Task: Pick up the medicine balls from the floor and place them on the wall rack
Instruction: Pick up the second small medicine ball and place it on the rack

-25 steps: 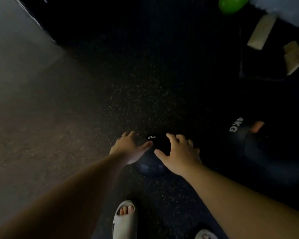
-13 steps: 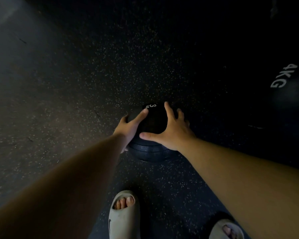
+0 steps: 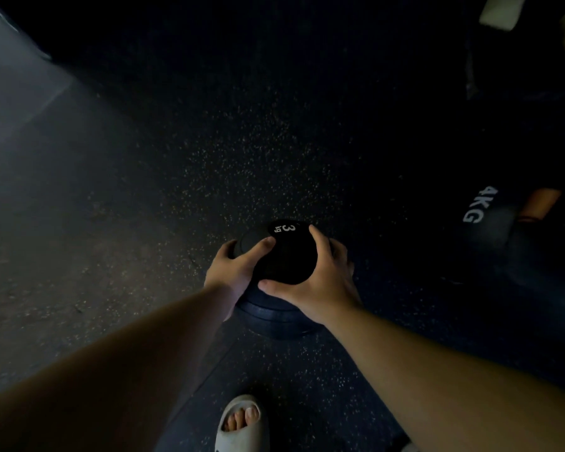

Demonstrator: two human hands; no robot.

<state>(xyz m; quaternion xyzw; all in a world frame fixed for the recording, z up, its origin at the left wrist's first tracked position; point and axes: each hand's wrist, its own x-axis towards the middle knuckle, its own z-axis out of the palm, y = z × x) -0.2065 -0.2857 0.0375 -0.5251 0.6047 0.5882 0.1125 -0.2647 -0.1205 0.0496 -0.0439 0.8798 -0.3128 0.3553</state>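
Note:
A black medicine ball marked "3 kg" (image 3: 286, 259) sits low over the dark speckled floor, straight ahead of me. My left hand (image 3: 234, 270) grips its left side, thumb lying over the top. My right hand (image 3: 320, 282) clasps its right side, fingers spread over the top. The ball's underside is in shadow, so I cannot tell whether it still touches the floor. A second, larger dark ball marked "4KG" (image 3: 503, 230) lies on the floor to the right. No wall rack shows in this view.
My foot in a pale slide sandal (image 3: 242, 425) stands just behind the ball. Pale blocks (image 3: 499, 11) lie at the top right corner. A lighter grey strip of floor (image 3: 20, 132) runs along the left. An orange-brown object (image 3: 540, 203) sits beside the 4KG ball.
Both hands went from reaching over the 3 kg ball to clasping its sides. The view has shifted, bringing the 4KG ball and the pale blocks back into sight.

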